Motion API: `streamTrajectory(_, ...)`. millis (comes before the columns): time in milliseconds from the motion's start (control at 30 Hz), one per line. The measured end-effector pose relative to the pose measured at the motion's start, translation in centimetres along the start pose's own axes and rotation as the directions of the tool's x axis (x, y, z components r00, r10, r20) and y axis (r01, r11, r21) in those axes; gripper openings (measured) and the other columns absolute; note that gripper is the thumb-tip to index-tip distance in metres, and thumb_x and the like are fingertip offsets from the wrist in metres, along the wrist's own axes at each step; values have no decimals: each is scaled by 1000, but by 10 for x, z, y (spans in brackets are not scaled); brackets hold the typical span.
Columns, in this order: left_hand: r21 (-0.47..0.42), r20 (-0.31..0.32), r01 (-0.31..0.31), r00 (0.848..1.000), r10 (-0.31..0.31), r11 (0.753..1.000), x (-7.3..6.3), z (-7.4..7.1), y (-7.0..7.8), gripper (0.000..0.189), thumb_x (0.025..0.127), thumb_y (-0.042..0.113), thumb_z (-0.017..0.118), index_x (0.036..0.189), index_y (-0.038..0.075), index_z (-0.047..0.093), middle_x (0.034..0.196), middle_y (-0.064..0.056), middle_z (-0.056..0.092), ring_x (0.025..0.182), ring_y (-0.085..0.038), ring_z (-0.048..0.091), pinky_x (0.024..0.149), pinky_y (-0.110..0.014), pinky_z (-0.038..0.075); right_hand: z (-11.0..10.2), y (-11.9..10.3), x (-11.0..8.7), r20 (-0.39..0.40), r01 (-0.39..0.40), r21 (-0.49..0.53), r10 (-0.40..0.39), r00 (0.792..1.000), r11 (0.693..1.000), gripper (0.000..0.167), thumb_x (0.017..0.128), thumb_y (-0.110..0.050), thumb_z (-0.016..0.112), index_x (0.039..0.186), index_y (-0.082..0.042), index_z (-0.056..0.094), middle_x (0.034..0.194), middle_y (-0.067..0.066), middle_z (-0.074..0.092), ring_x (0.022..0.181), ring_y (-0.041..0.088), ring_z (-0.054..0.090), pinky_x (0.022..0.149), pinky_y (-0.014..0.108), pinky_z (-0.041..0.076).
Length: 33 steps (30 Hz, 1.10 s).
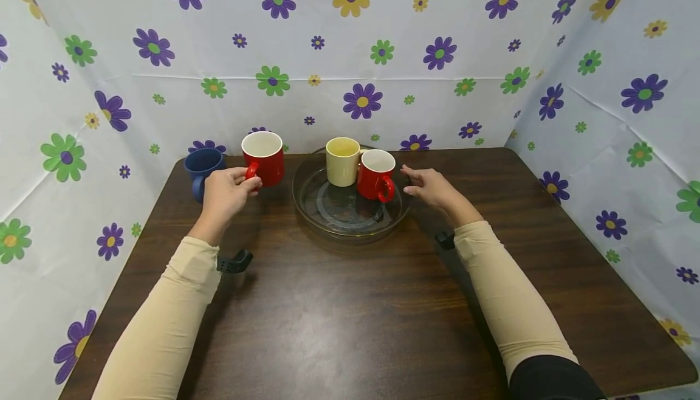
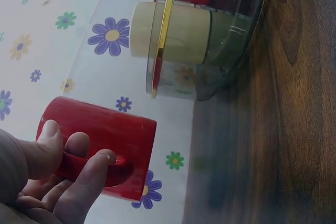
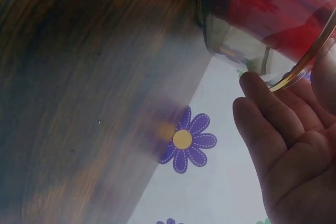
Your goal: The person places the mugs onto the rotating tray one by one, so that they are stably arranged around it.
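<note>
Dark tabletop (image 1: 328, 303): left of glass dish (image 1: 350, 228), left hand (image 1: 224, 196) pinches red mug (image 1: 269, 168) by handle (image 1: 253, 171), likely best hold on slick, breakable ceramic; right hand (image 1: 435, 189), fingers nearly straight, at dish's rim.

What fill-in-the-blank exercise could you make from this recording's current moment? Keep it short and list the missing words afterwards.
1. The left hand holds a red mug by its ____.
2. In the glass dish, a second red mug stands beside a mug coloured ____.
3. In the head view, the leftmost mug on the table is coloured ____.
4. Counted together, the mugs in the head view number ____.

Missing words: handle; yellow; blue; four.
</note>
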<state>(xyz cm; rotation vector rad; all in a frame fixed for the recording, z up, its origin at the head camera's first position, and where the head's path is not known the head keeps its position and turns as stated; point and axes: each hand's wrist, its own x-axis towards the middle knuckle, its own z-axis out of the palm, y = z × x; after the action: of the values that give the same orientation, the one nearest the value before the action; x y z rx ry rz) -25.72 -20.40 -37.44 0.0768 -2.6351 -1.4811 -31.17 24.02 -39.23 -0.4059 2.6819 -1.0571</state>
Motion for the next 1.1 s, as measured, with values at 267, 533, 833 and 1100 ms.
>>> streamTrajectory(267,-30,32,-16,999,17,999,-4,-4,4,42,99,20,68,133,-4,64,118,-23,71,100,-33,74,87,-33,56,-1,1,2,2,-1,2,1,1000,1000,66,100,-4,62,158,-3,30,161,16,31,144,38,38,113,50,38)
streamTrajectory(533,-41,36,-61,997,62,997,-5,-5,3,40,98,16,69,130,-7,64,112,-24,73,99,-36,73,87,-36,56,-2,1,4,6,8,-25,-8,1000,1000,67,100,-5,63,158,-4,30,161,17,32,144,38,39,112,50,39)
streamTrajectory(833,-8,56,-88,995,88,996,-8,-7,5,39,98,20,69,129,-4,66,107,-21,75,98,-36,74,90,-37,56,-2,2,7,15,1,-9,-1,1000,1000,67,100,-3,62,158,-5,30,162,16,31,144,39,37,112,51,38)
streamTrajectory(1100,-64,116,-63,991,70,996,-10,-12,5,42,99,22,67,133,-1,65,110,-20,74,95,-24,74,95,-40,54,-4,4,10,20,1,3,-1,1000,1000,65,101,-5,61,158,-7,30,162,14,30,145,39,36,113,51,38)
